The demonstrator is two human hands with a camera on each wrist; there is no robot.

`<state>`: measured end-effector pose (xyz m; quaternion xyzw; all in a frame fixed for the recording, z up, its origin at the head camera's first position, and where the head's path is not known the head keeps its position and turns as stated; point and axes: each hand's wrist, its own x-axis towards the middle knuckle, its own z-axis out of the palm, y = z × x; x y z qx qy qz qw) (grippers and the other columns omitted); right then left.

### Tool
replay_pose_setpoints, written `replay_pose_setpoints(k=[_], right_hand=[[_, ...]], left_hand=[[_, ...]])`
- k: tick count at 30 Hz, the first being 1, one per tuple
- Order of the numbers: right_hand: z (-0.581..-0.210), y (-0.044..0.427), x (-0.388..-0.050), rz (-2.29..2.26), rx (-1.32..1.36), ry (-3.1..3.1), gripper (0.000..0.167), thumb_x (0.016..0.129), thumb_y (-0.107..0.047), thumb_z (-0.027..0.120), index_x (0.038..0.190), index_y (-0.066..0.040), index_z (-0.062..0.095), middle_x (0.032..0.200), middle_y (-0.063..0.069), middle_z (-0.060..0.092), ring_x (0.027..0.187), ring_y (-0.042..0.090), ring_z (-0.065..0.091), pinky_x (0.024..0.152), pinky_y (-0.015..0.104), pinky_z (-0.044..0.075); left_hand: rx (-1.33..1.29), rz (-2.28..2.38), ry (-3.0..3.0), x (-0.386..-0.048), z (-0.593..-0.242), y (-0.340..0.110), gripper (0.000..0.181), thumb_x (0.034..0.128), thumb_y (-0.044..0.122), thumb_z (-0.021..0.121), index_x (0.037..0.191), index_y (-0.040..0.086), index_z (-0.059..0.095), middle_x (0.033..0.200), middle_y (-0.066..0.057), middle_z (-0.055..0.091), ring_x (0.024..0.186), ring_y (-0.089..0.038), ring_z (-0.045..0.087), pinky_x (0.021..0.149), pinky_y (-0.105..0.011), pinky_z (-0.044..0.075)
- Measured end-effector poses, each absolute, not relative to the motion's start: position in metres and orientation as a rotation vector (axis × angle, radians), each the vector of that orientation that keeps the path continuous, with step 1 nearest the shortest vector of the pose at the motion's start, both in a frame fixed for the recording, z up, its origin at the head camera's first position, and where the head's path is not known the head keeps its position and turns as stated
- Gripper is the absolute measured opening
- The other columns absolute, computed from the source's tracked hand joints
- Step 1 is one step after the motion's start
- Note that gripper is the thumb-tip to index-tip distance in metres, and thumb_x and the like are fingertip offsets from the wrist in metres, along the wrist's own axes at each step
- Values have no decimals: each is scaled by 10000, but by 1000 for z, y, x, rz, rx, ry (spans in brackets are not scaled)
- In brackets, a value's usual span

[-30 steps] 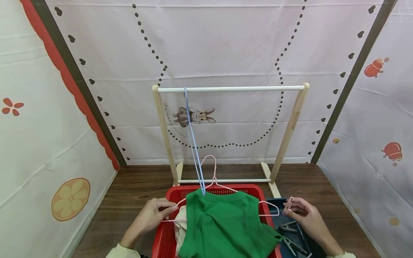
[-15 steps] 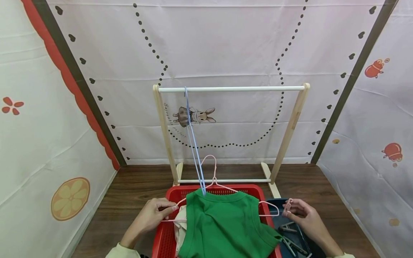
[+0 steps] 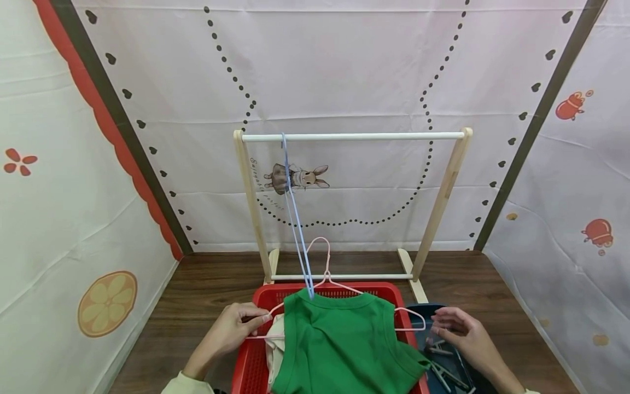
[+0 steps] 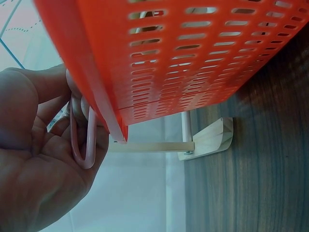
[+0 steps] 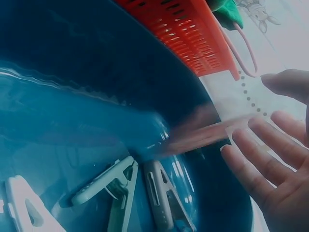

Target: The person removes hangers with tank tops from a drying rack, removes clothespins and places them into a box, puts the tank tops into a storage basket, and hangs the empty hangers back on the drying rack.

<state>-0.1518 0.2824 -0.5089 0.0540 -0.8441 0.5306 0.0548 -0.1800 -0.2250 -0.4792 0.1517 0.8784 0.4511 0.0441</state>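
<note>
A green sleeveless top (image 3: pixel 344 345) lies over a red basket (image 3: pixel 241 366), with a pink hanger (image 3: pixel 327 254) through it. My left hand (image 3: pixel 228 331) pinches the hanger's left end, whose pink loop (image 4: pixel 87 162) shows against the palm in the left wrist view. Over a dark blue basin (image 3: pixel 425 309) hovers my right hand (image 3: pixel 465 336), fingers spread and holding nothing. A motion-blurred pink clothespin (image 5: pixel 200 135) is in the air just off its fingertips. Several clothespins (image 5: pixel 120 186) lie on the basin's floor.
Behind the basket stands a wooden rack with a white rod (image 3: pixel 354 136). A blue hanger (image 3: pixel 295 219) hangs from the rod's left part, its lower end in front of the top's collar. Pale cloth (image 3: pixel 275 342) shows in the basket. Printed fabric walls surround the wooden table (image 3: pixel 211 273).
My right hand held the pink clothespin in both earlier frames. It has now let go, and the clothespin is dropping toward the basin. The left hand and hanger have stayed still.
</note>
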Motion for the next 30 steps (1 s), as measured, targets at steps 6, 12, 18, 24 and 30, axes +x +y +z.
replay_pose_setpoints(k=[6,12,18,24,30], right_hand=[[-506,281,-153,1597,151,-2567,277,868,-76,751,1112,10,654,1046,149,710,882,59,670,743,224,545],[-495,276,-158,1576,90,-2608,236,917,-139,711,1110,-11,664,1084,157,704,883,6,638,760,215,539],[-488,270,-164,1537,117,-2602,249,944,-129,675,1138,24,649,1090,175,701,902,-7,630,766,214,539],[-475,267,-173,1492,188,-2578,223,961,-158,658,1125,-7,664,1091,153,702,925,-20,627,803,176,517],[-460,258,-183,1489,245,-2610,231,973,-198,647,1137,-37,671,1107,147,697,941,18,643,825,179,513]], left_hand=[[478,1387,2683,-179,-479,-225,212,925,229,704,1039,65,775,856,-34,659,629,-39,564,548,-213,498],[464,1387,2679,-179,-479,-225,209,924,218,704,1044,63,775,870,-45,663,636,-46,566,554,-217,514],[476,1388,2689,-178,-479,-225,206,928,218,701,1042,64,775,865,-28,662,630,-35,566,553,-215,505],[500,1394,2689,-177,-478,-226,206,928,234,701,1040,77,776,870,-20,666,630,-39,571,555,-211,495],[504,1377,2705,-176,-479,-226,197,929,213,700,1037,67,776,871,-21,671,630,-44,579,555,-218,507]])
